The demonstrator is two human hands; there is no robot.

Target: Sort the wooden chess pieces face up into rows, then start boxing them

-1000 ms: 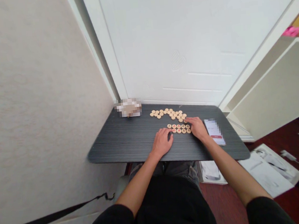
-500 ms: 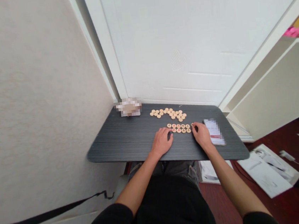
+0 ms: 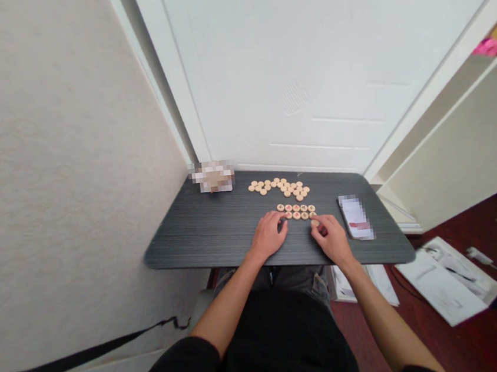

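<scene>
Two short rows of round wooden Chinese chess pieces (image 3: 296, 207) lie face up, marked with red or black characters. My right hand (image 3: 332, 239) has its thumb and forefinger pinched around one Chinese chess piece (image 3: 314, 224), just below the right end of the nearer row. At that row's left end rests my left hand (image 3: 270, 234), palm down, thumb apart from the curved fingers. Its fingertips lie at the leftmost visible piece, and anything under them is hidden. Farther back, a loose cluster of blank-looking pieces (image 3: 287, 188) spreads across the table.
The dark wood-grain table (image 3: 201, 238) stands against a white door (image 3: 262, 60). On its right lies a blurred phone-like thing (image 3: 356, 217), and a blurred pale object (image 3: 214, 176) sits at the back left. White boxes (image 3: 449, 280) and a cable lie on the red floor.
My right hand has moved left and toward me, from the far row's right end to below the nearer row, carrying a piece. The left hand stays in place.
</scene>
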